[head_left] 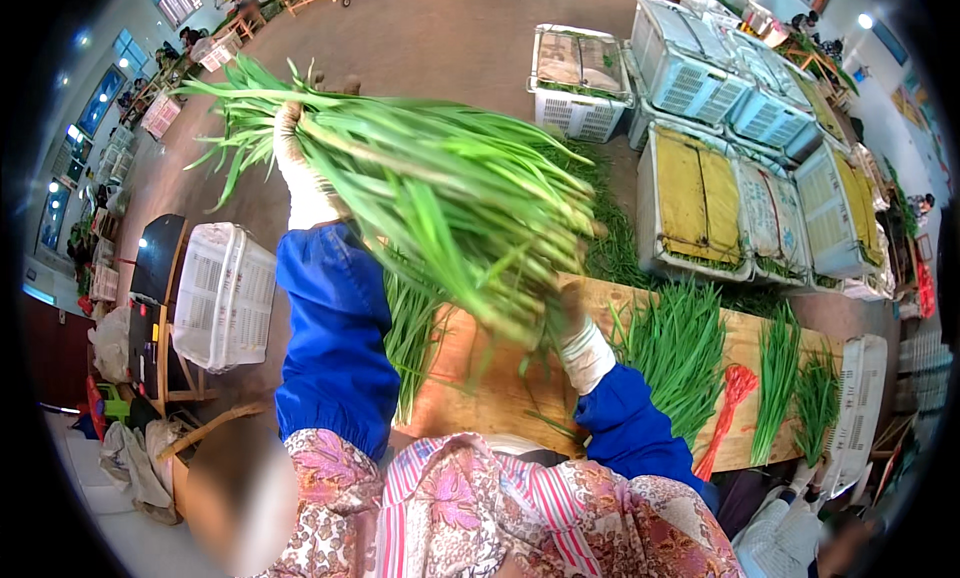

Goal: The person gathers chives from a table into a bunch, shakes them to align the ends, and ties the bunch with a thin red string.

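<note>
A large bunch of long, flat green leafy stalks (440,188) is held up in front of me, its leafy tips to the left and its paler cut ends to the lower right. My left hand (288,120) is closed around the leafy part, with brownish fingers showing at its far side. Against the cut ends is my right hand (572,310), smeared by motion and partly covered by stalks, so its grip is unclear. Below the bunch, more green stalks (408,348) lie on the wooden table (480,378). Both arms wear blue sleeves with white cuffs.
On the table's right are a loose pile of greens (675,348), red ties (735,388) and smaller bunches (775,383). Filled white crates (700,203) stand beyond. A white crate (225,298) is at the left. Another person's sleeve (785,533) shows at the lower right.
</note>
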### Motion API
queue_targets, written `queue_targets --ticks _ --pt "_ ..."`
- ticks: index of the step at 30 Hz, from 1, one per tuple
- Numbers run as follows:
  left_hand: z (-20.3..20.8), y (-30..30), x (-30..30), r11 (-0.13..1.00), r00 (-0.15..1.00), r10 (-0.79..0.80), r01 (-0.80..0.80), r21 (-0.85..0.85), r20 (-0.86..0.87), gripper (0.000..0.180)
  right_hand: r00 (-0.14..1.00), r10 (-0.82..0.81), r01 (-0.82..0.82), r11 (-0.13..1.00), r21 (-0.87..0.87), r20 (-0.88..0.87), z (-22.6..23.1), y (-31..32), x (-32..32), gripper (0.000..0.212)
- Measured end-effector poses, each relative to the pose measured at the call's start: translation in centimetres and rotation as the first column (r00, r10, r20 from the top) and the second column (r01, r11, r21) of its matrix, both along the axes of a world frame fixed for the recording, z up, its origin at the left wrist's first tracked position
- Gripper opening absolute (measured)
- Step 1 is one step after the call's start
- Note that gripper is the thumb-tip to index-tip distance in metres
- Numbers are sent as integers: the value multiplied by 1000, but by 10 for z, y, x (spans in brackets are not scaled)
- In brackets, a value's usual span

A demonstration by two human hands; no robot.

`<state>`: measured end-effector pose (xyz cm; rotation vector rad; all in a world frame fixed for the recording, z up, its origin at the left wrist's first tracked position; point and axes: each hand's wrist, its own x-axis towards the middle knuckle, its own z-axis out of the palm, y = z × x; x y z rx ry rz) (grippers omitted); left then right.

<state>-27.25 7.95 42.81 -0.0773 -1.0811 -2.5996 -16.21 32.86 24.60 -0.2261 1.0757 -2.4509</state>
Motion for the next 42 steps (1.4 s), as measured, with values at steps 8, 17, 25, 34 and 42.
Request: queue_targets --ticks 8,17,25,34,42 --pt "-29 -41 -28 993 966 85 -103 64 246 38 915 -402 356 752 555 -42 46 91 -13 24" --pt "-22 -48 -48 977 976 207 -210 32 65 25 230 474 861 307 404 -850 80 -21 -80 28" --pt "-2 -78 -48 976 973 218 -219 -5 74 24 813 478 516 -326 792 -333 20 54 -129 51" --pt "18 -73 -31 929 944 322 -329 -167 -67 28 729 624 542 -275 794 -281 -11 26 -85 27" --pt "-13 -70 -8 789 850 525 -507 -348 -48 48 434 824 344 222 913 -364 -192 -51 51 33"
